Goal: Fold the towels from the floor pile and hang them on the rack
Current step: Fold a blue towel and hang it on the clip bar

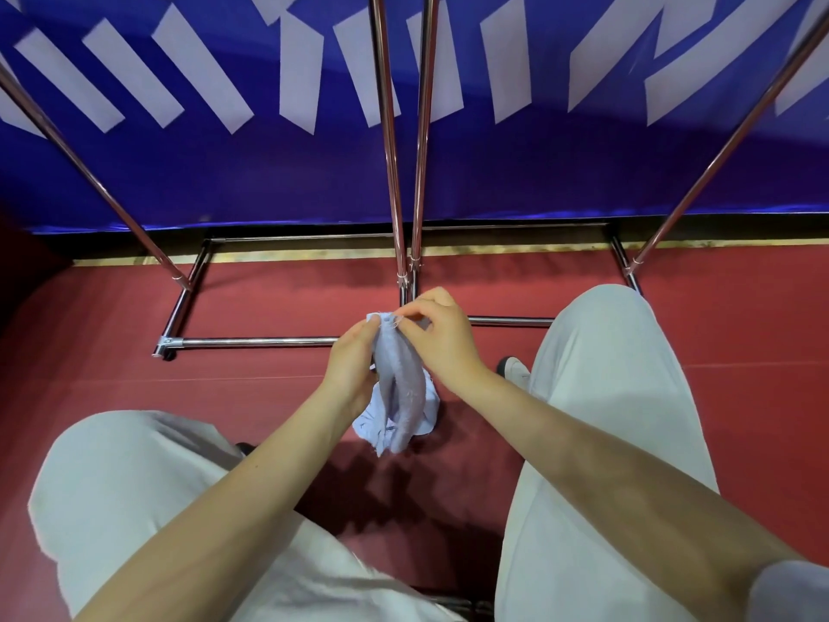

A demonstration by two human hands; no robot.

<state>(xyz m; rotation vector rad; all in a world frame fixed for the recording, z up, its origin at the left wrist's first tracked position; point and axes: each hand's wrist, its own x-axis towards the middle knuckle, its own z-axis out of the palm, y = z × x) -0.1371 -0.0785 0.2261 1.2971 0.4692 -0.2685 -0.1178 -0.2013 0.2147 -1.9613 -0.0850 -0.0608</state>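
Both hands meet above the red floor [134, 397]: the left hand [347, 365] and right hand [442, 338] each pinch the top edge of a pale blue towel [403, 388], soft, frayed, hanging crumpled between them. Behind stands the rack [390, 127], shiny chrome tubes, before a blue banner [224, 181] with illegible white strokes.

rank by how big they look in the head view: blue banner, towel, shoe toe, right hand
1. blue banner, by far.
2. towel and right hand look alike, unranked.
3. shoe toe, mostly hidden by the trouser leg.
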